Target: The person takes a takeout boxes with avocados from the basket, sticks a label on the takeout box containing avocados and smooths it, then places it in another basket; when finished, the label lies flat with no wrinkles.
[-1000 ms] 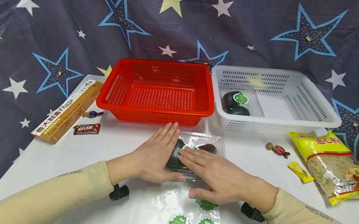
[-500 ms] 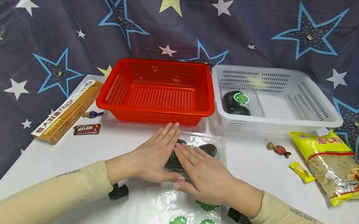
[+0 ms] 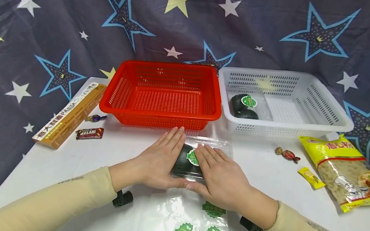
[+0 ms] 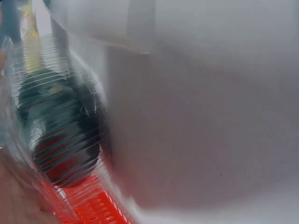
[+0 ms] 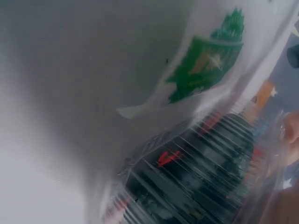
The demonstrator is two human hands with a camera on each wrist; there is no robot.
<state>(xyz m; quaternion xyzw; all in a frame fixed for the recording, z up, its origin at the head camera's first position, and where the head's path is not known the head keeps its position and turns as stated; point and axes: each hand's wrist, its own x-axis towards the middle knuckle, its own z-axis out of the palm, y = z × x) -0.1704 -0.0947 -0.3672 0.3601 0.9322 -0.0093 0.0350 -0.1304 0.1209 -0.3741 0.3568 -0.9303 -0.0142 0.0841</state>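
Note:
A clear plastic clamshell box (image 3: pixel 226 145) with dark green, avocado-like fruits (image 3: pixel 181 163) inside lies on the white table. A round green label (image 3: pixel 192 157) is on its lid. My left hand (image 3: pixel 158 161) rests along the box's left side, fingers straight. Across the right part of the lid lies my right hand (image 3: pixel 224 177), its straight fingertips at the label's right edge and covering part of the fruit. The two thumbs meet at the front of the box. Just in front is a sheet of green labels (image 3: pixel 165 226). Both wrist views show the ribbed box wall (image 4: pixel 60 116) close up.
Behind the box stand a red basket (image 3: pixel 159 119) and a white basket (image 3: pixel 287 127) holding another labelled fruit box (image 3: pixel 265 107). At left are a pasta box (image 3: pixel 70 114) and wrapped sweets (image 3: pixel 89 133). A yellow bag (image 3: pixel 345 171) and more sweets (image 3: pixel 287 154) lie right.
My right fingers first moved left over the label, then slid back right, so more of the label shows now. The left hand has stayed at the box's left side.

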